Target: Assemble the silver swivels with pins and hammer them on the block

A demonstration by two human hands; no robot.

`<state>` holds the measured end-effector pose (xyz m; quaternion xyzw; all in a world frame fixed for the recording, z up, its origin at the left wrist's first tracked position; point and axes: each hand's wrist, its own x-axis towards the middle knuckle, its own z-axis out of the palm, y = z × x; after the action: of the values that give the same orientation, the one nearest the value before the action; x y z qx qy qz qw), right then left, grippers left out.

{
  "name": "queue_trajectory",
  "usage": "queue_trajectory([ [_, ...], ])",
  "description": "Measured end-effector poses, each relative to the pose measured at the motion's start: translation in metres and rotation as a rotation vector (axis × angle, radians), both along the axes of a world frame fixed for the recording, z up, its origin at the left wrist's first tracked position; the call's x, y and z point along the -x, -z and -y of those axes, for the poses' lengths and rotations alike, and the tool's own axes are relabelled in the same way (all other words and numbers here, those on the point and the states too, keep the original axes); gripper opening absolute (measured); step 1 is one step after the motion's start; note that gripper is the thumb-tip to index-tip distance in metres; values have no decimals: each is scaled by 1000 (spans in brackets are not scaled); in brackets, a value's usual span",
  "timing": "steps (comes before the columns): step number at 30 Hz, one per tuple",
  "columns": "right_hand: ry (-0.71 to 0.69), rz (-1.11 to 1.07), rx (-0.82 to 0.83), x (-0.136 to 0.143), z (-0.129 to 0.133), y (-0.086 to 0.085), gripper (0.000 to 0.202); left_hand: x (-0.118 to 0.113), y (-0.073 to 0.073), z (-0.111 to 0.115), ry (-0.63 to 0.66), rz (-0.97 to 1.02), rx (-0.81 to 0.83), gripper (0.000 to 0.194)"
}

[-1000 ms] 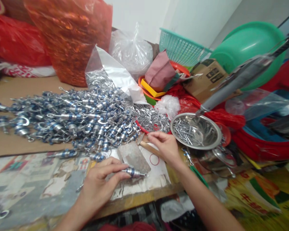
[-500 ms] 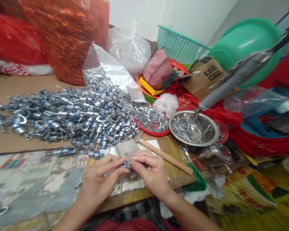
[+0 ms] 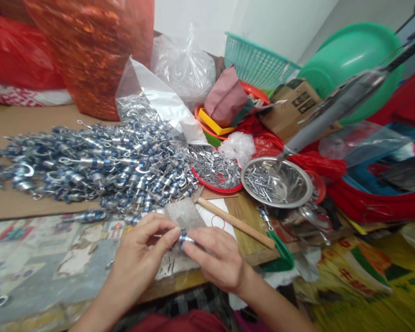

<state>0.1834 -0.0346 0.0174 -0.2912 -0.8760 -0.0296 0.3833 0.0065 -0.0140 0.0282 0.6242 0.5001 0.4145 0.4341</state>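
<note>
A small silver-and-blue metal fitting (image 3: 185, 239) is pinched between my two hands, above the front edge of the table. My left hand (image 3: 147, 249) grips its left end with thumb and forefinger. On its right end are the closed fingers of my right hand (image 3: 216, 256). Just behind them lies a grey block (image 3: 184, 213). A hammer (image 3: 235, 222) with a wooden handle rests to the right of the block, its head near the block. To the left and behind spreads a large heap of similar fittings (image 3: 100, 166).
Behind the hammer stand a red tray (image 3: 224, 188) of small metal pieces and a steel bowl (image 3: 297, 184) of pins. A grey-handled tool (image 3: 335, 110) slants over the bowl. Plastic bags (image 3: 185, 69), a teal basket (image 3: 259, 60) and a green basin (image 3: 352, 69) stand farther back.
My right hand has turned and its fingers now lie farther over the fitting, which has tilted. My left hand's grip has shifted slightly. The whole view has moved a little.
</note>
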Motion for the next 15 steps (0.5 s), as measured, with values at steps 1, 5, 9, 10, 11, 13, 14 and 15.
queue_trajectory([
  [1, -4, 19, -25, -1, 0, -2, 29, 0, -2, 0, 4, -32, -42, 10],
  [5, 16, -56, 12, 0, -2, -6, 31, 4, -8, 0, 57, -81, -70, 12],
  [9, 49, -211, 162, 5, 0, -2, 31, 7, -5, 0, 96, 15, 170, 14],
  [10, 55, -257, 195, 7, 1, -1, 29, 7, -3, 1, 74, 71, 229, 13],
  [11, 57, -305, 223, 10, 3, 0, 26, 6, -1, 3, 48, 142, 283, 12],
  [13, 66, -382, 280, 15, 8, -2, 20, 3, 3, 8, 1, 298, 371, 21],
  [14, 75, -402, 316, 17, 9, -4, 18, 1, 4, 10, -15, 366, 403, 34],
  [15, 78, -399, 367, 18, 9, -7, 15, 0, 5, 12, -24, 419, 426, 46],
])
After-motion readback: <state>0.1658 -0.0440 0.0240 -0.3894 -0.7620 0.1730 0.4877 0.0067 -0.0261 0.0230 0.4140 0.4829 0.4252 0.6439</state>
